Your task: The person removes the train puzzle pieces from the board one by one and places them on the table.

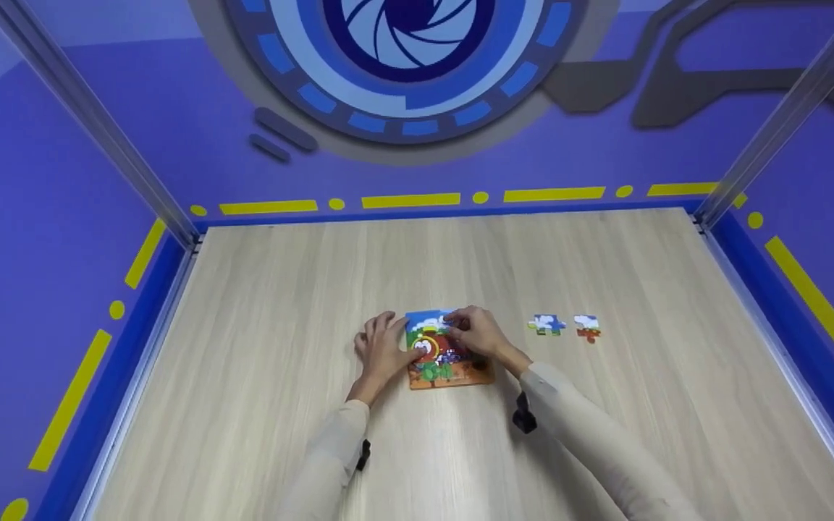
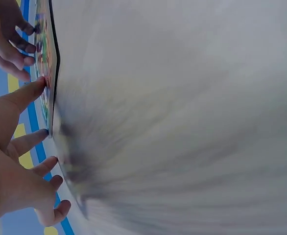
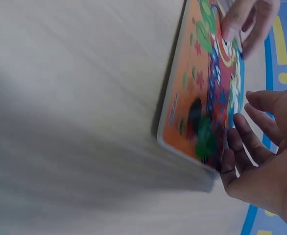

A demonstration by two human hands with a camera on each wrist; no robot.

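Note:
A small jigsaw puzzle (image 1: 453, 373) in a thin tray lies on the table, its picture a red cartoon figure with a yellow ring round its eyes. My left hand (image 1: 382, 351) is at its left side: the thumb rests on the picture and a fingertip touches the edge, the other fingers spread. Over the upper right part is my right hand (image 1: 478, 331), fingers slightly bent and fingertips at the picture surface. In the right wrist view, the puzzle's orange corner (image 3: 175, 127) shows beside that hand (image 3: 266, 152); no piece is visible between its fingers.
Two loose jigsaw pieces lie apart to the right of the puzzle: a blue and white one (image 1: 547, 324) and one with a red-brown end (image 1: 587, 326). Blue printed walls (image 1: 417, 174) enclose the wooden table (image 1: 279, 289) at the back and sides.

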